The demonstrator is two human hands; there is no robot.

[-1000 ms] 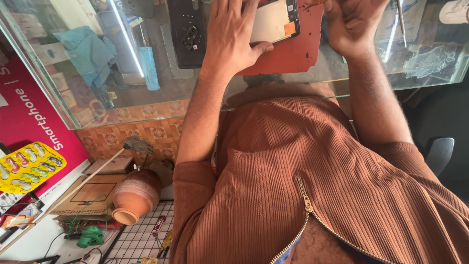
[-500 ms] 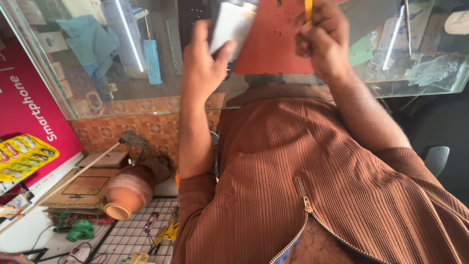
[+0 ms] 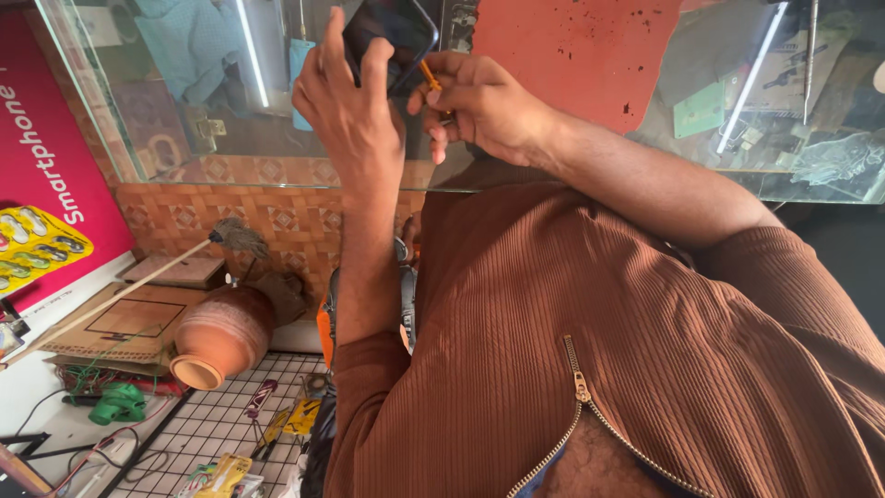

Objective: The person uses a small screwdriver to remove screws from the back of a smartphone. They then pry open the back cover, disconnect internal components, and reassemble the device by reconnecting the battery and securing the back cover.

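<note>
glossy black phone (image 3: 392,37) – matt clay pot (image 3: 221,334), glass counter (image 3: 553,138)

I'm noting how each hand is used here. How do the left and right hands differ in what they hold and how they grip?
The left hand wraps a dark phone with fingers spread along its edges; the right hand pinches a thin orange tool between curled fingers. The left hand is raised upright on a vertical forearm; the right hand reaches in from the side. Both are bare and meet above the glass counter.

Black phone (image 3: 392,32), orange tool (image 3: 430,76)
</note>
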